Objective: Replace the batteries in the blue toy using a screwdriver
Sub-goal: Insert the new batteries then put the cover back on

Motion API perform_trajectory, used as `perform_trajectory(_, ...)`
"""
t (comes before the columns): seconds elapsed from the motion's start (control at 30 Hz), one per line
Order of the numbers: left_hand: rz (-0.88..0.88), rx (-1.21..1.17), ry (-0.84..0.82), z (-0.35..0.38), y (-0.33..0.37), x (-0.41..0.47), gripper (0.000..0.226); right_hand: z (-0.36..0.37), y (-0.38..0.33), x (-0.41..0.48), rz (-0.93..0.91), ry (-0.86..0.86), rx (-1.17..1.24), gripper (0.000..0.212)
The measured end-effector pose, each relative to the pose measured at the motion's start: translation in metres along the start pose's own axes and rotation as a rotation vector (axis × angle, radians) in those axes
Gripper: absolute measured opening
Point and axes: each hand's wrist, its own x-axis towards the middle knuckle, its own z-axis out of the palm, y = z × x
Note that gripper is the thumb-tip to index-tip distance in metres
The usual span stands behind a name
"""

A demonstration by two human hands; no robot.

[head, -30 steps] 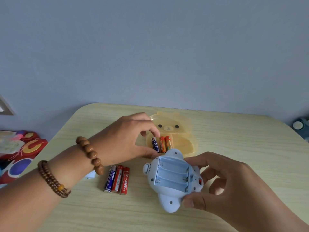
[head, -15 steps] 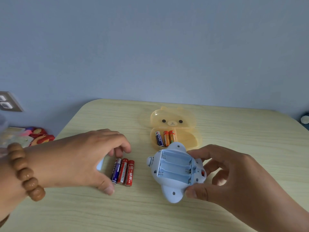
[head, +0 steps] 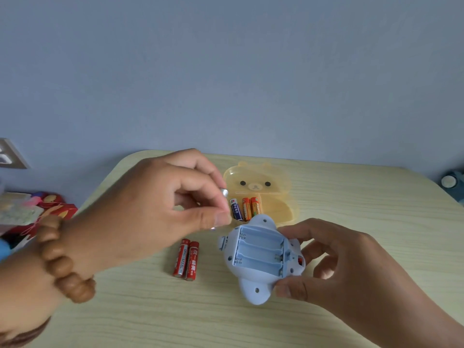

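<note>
The blue toy point(head: 261, 259) lies face down on the table with its battery bay uncovered and all three slots empty. My right hand point(head: 336, 267) grips the toy by its right side. My left hand point(head: 160, 209) hovers just left of and above the toy, pinching one battery point(head: 224, 192) between thumb and fingers; only its metal end shows. Two red batteries point(head: 186, 258) lie side by side on the table to the toy's left. Behind the toy, an open yellow bear-shaped case point(head: 261, 187) holds three batteries point(head: 246, 208). No screwdriver is visible.
The wooden table point(head: 351, 202) has rounded corners and meets a blue-grey wall. Colourful packages point(head: 37, 209) lie off its left edge and a wall socket point(head: 10, 154) sits at far left. A dark round object point(head: 452, 183) is at far right.
My left hand went from the yellow case down to the three loose batteries, picked up the blue one and lifted it toward the toy. Two red batteries stay on the table.
</note>
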Motion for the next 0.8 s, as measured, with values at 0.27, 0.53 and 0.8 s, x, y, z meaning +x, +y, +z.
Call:
perform_trajectory(0.27,0.078,0.040,0.166,0.036,0.010,0.018,0.035,0.002,0.001,0.002,0.000,0.001,0.004,0.052)
perform_trajectory(0.53,0.105,-0.002,0.124,0.037,0.010,0.014,0.030,0.003,0.001,0.004,-0.007,0.000,0.026,0.049)
perform_trajectory(0.8,0.224,0.248,0.056,0.047,0.004,0.014,0.026,0.003,-0.002,0.005,-0.030,-0.012,0.009,0.048)
